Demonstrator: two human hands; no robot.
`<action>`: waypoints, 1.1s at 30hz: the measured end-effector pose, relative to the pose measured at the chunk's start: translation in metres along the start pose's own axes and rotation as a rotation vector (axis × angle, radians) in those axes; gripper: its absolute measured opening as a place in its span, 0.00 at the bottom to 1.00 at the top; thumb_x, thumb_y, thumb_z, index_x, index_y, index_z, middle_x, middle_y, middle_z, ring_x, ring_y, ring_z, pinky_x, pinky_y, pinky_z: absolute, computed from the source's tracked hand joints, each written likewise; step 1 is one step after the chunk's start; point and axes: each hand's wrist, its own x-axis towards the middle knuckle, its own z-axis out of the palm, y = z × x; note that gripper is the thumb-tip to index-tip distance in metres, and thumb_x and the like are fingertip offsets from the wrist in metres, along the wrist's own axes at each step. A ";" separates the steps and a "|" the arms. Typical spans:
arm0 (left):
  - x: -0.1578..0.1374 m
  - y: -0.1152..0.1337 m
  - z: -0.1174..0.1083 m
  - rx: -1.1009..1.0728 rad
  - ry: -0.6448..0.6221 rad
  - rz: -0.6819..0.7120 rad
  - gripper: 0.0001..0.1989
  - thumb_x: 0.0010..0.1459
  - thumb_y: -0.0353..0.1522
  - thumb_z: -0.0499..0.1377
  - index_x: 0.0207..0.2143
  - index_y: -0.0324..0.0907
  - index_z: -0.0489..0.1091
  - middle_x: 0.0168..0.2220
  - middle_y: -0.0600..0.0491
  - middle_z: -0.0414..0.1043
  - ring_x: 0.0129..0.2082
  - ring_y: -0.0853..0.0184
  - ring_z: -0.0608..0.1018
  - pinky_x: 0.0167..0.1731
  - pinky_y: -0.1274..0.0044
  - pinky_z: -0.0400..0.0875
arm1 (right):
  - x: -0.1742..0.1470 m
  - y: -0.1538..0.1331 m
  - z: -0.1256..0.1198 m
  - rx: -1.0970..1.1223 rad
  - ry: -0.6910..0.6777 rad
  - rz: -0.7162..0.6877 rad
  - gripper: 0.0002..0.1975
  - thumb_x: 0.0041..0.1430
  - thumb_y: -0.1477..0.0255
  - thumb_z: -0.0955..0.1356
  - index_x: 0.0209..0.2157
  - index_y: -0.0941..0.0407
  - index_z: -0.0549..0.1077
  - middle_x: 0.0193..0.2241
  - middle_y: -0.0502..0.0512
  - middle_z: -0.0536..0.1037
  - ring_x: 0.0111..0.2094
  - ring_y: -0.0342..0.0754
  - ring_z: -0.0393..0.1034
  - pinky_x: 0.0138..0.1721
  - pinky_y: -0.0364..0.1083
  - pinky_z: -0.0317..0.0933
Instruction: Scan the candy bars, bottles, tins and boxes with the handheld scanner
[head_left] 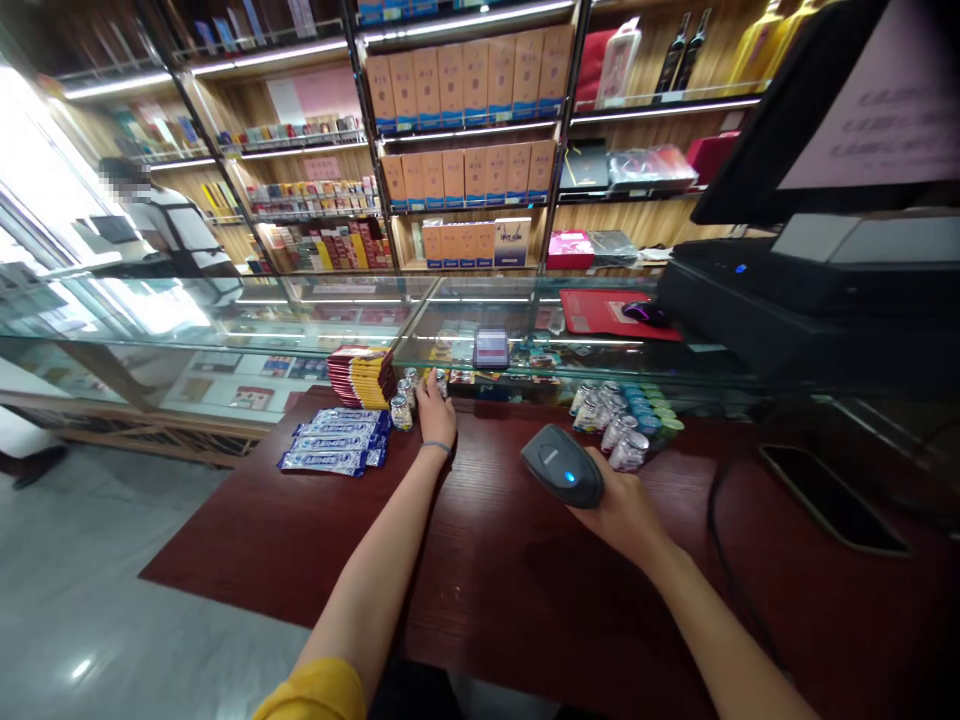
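My right hand (622, 503) is wrapped round a dark barcode scanner (564, 468) with a lit blue light, held above the dark red-brown table. At the table's far side my left hand (436, 412) has its fingers closed on a small silver-capped bottle (442, 379), partly hidden behind them. Just left of that hand stand several similar small bottles (402, 411). Beyond the scanner is a group of small clear bottles (600, 410), with blue and green tubs (654, 412) beside them. Blue-and-white long packets (330, 443) lie on the left of the table.
A stack of red and yellow packs (361, 377) stands behind the packets. The glass display counter (300, 305) runs along the far edge, carrying a small scanner stand (491, 347). A phone (832, 498), a cable and a monitor (817, 110) are on the right. A person (180, 225) stands far left.
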 end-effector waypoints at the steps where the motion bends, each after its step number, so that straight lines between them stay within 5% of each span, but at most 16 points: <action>1: -0.002 0.002 -0.002 0.006 -0.001 0.012 0.36 0.57 0.19 0.55 0.68 0.39 0.55 0.66 0.35 0.53 0.71 0.51 0.58 0.69 0.57 0.56 | 0.001 0.000 -0.001 0.005 0.013 0.019 0.14 0.56 0.67 0.68 0.44 0.52 0.68 0.25 0.51 0.81 0.27 0.56 0.81 0.26 0.44 0.62; 9: -0.022 0.035 -0.010 -0.087 0.008 0.132 0.27 0.62 0.26 0.57 0.63 0.41 0.62 0.63 0.37 0.59 0.68 0.52 0.62 0.69 0.56 0.56 | 0.005 0.007 -0.016 0.132 0.190 0.316 0.24 0.52 0.64 0.71 0.52 0.52 0.73 0.38 0.58 0.85 0.40 0.60 0.82 0.37 0.50 0.72; 17: -0.060 0.094 0.042 -0.458 -0.137 0.107 0.21 0.66 0.35 0.58 0.60 0.43 0.66 0.55 0.42 0.69 0.54 0.59 0.75 0.53 0.65 0.74 | 0.008 0.032 -0.052 0.241 0.433 0.428 0.22 0.51 0.60 0.72 0.46 0.56 0.76 0.38 0.62 0.85 0.43 0.60 0.81 0.43 0.54 0.73; 26: -0.094 0.154 0.110 -0.531 -0.304 0.100 0.26 0.62 0.30 0.61 0.62 0.44 0.66 0.54 0.43 0.68 0.55 0.59 0.73 0.56 0.64 0.72 | 0.000 0.061 -0.080 0.376 0.583 0.534 0.13 0.55 0.59 0.73 0.28 0.54 0.72 0.17 0.49 0.74 0.18 0.47 0.69 0.25 0.47 0.66; 33: -0.092 0.159 0.139 -0.441 -0.385 0.124 0.32 0.59 0.25 0.61 0.65 0.47 0.64 0.58 0.43 0.60 0.61 0.57 0.69 0.65 0.62 0.62 | -0.002 0.062 -0.086 0.416 0.614 0.527 0.17 0.57 0.60 0.72 0.20 0.52 0.68 0.14 0.48 0.70 0.17 0.46 0.64 0.25 0.47 0.63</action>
